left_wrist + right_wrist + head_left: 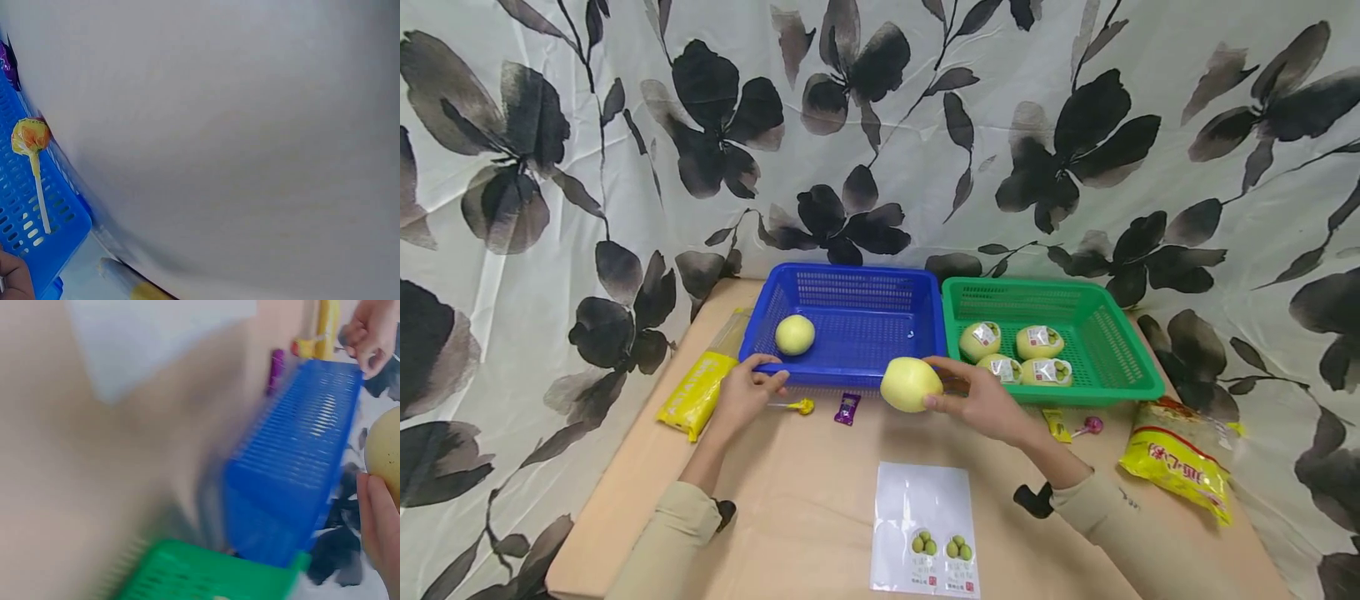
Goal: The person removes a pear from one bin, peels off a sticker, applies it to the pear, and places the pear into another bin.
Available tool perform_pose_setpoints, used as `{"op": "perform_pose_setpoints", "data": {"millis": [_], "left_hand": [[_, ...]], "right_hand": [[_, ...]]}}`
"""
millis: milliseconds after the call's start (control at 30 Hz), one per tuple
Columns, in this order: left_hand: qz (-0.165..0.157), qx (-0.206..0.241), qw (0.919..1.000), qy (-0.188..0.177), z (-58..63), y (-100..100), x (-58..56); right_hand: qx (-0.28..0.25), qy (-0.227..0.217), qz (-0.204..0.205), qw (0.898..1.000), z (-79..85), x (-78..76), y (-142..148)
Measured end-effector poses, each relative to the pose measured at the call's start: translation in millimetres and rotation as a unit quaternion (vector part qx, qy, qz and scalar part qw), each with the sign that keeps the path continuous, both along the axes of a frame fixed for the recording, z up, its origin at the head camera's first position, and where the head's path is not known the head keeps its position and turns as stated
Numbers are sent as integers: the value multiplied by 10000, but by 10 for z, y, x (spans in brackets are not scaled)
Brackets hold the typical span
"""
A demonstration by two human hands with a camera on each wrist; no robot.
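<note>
My right hand [985,404] holds a round, pale yellow-green pear [910,385] between thumb and fingers, over the front right part of the blue basket [850,269]. In the right wrist view this pear [386,453] is cut off by the frame edge. The left hand [747,396] pinches the blue basket's rim near its front left corner; the right wrist view shows its thumb and finger at that corner. Inside the blue basket lies another unlabelled pear [794,335], at the left. Several pears with labels [981,340] sit in the green basket [1045,287] to the right.
A sticker sheet [917,492] with two pear labels lies front centre. Along the baskets' front are a yellow lollipop [805,407], a purple wrapped candy [847,409], a yellow packet [1057,425] and a pink lollipop [1093,425]. Yellow bags stand left [700,392] and right [1180,458].
</note>
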State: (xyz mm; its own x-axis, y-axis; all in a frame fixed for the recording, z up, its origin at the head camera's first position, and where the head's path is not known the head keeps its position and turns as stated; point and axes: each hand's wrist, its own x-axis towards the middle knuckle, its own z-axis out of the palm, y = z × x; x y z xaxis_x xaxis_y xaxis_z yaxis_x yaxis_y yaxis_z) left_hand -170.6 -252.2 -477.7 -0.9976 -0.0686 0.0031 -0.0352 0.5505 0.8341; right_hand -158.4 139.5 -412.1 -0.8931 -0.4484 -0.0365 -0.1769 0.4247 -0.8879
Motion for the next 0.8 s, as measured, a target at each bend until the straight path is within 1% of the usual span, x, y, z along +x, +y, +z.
{"op": "perform_pose_setpoints", "data": {"millis": [133, 267, 367, 500, 600, 800], "left_hand": [[-21, 1, 10000, 24, -3, -17, -5], [-37, 44, 10000, -2, -7, -19, -3], [-38, 74, 10000, -39, -8, -14, -1], [-43, 89, 9999, -63, -5, -2, 3], [-19, 97, 9999, -72, -1, 6, 9], [5, 93, 9999, -108, -7, 8, 15]], "right_hand": [[-92, -350, -126, 9993, -277, 118, 134], [-96, -495, -234, 9985, -556, 177, 235], [-148, -572, -223, 9980, -721, 202, 285], [-287, -669, -258, 9970, -862, 222, 324], [-321, -725, -317, 9964, -932, 221, 342], [-363, -785, -291, 9958, -1006, 204, 390]]}}
